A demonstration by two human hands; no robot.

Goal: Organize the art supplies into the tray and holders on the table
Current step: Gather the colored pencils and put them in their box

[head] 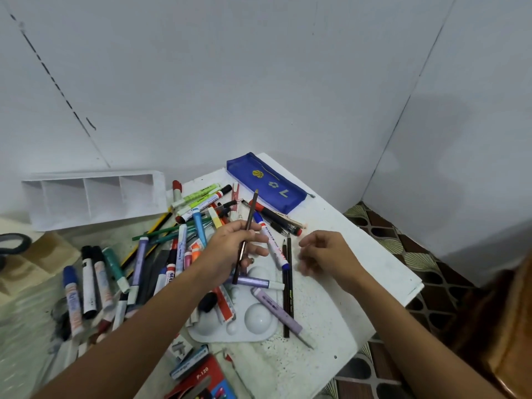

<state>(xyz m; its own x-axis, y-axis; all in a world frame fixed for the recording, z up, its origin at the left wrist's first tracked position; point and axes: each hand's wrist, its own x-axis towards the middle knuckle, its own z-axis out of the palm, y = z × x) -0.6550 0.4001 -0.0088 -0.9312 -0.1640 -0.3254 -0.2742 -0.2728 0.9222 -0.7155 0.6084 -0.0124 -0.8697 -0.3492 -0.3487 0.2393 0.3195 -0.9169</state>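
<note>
My left hand (233, 249) pinches a thin dark brush or pencil (251, 214), which points up and away over the heap of markers and pens (184, 226). My right hand (325, 254) hovers to its right with loosely curled fingers and holds nothing. Beside it lie two dark pencils (288, 289) and a white marker with blue caps (272, 243). A white tray with several compartments (95, 197) stands at the back left. A white paint palette (253, 315) lies below my hands with a lilac pen (276, 309) across it.
A blue mesh pencil pouch (267, 182) lies at the table's far corner. Beige wooden holders (37, 260) sit at the left edge, with scissors handles (11, 243) nearby. A red box (201, 381) lies at the front. The white table (359, 260) ends at the right over patterned floor.
</note>
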